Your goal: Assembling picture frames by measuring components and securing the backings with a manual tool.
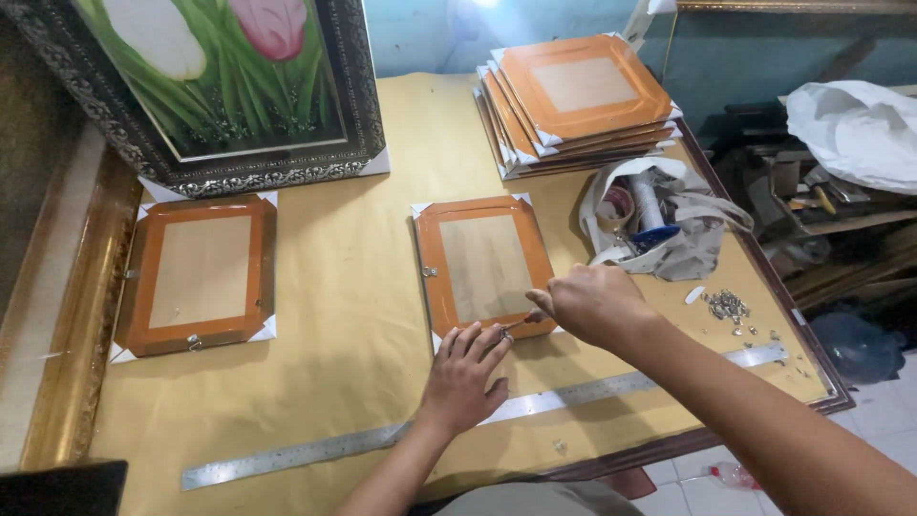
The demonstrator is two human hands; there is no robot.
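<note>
Reaching up from the bottom edge, both forearms are meeting at the centre of the frame, above a long steel ruler (497, 413) lying slantwise across the yellow worktop (353, 334). The left hand (465, 375) is lying flat with fingers spread, its fingertips pressing down a small metal hanger (504, 333) at the lower edge of an orange frame (484, 266) lying face down in the middle. The right hand (592, 304) is closed around a screwdriver (523, 322), whose tip is touching the hanger. At centre left a second orange frame (199, 275) is lying flat, and a stack of frames (578, 100) is sitting at upper centre-right. A flower painting (224, 86) is leaning at upper left. A white bag (659, 229) and a little heap of screws (726, 306) are lying at right.
</note>
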